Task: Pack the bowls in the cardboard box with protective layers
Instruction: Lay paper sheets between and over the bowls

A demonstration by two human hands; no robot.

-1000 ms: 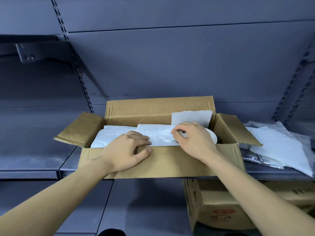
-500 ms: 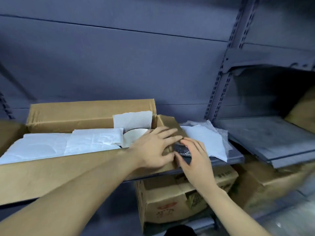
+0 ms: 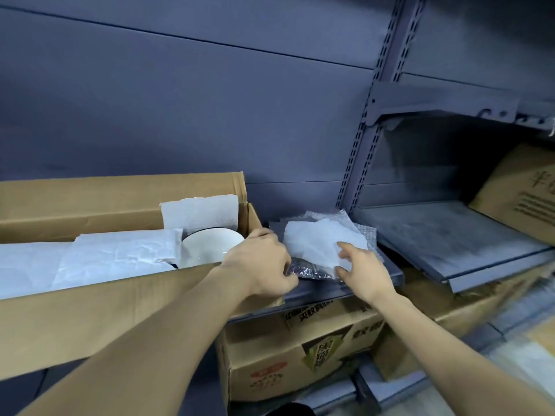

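Head view looks down on an open cardboard box [image 3: 90,310] standing on a grey shelf [image 3: 345,291], at the left. White foam sheets [image 3: 114,256] cover most of its inside, and one white bowl [image 3: 210,247] shows at its right end, in front of an upright sheet [image 3: 201,214] leaning on the far wall. The left hand [image 3: 258,264] sits at the box's right end with its fingers curled down; whether it grips anything cannot be told. Just right of the box lies a stack of white sheets [image 3: 315,241] on bubble wrap [image 3: 365,231] and a silvery sheet [image 3: 309,271]. The right hand [image 3: 362,267] is spread wide, fingertips touching the stack's near right edge, gripping nothing. A printed carton [image 3: 285,355] stands below the shelf.
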